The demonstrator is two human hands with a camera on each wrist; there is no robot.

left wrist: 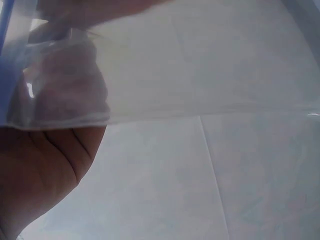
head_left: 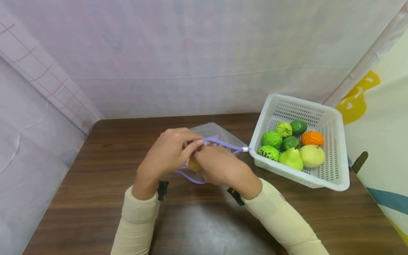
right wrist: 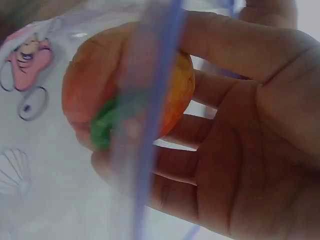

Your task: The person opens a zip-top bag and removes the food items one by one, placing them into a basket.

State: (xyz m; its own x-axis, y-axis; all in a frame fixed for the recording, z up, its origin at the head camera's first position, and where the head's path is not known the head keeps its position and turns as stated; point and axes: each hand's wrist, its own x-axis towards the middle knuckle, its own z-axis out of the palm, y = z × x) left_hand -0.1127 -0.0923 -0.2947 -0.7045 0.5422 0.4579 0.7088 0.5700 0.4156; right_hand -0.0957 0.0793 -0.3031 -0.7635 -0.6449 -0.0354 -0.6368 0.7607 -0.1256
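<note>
A clear zip bag [head_left: 213, 130] with a purple zip edge and printed cartoon figures is held above the brown table. My left hand [head_left: 169, 150] pinches the rim of its mouth; in the left wrist view, part of that hand shows through the film. My right hand [head_left: 221, 164] reaches into the mouth with its fingers curled round an orange-red peach [right wrist: 92, 85] with a green leaf. The purple zip strip crosses in front of the peach in the right wrist view. From the head view, only a bit of the peach shows between the hands.
Right of the hands stands a white perforated basket [head_left: 343, 156], touching or nearly touching the bag's white zip slider [head_left: 244, 149]. It holds several fruits and vegetables, among them a green pear [head_left: 291, 159] and an orange [head_left: 312, 138]. Pale cloth hangs behind the table [head_left: 105, 148].
</note>
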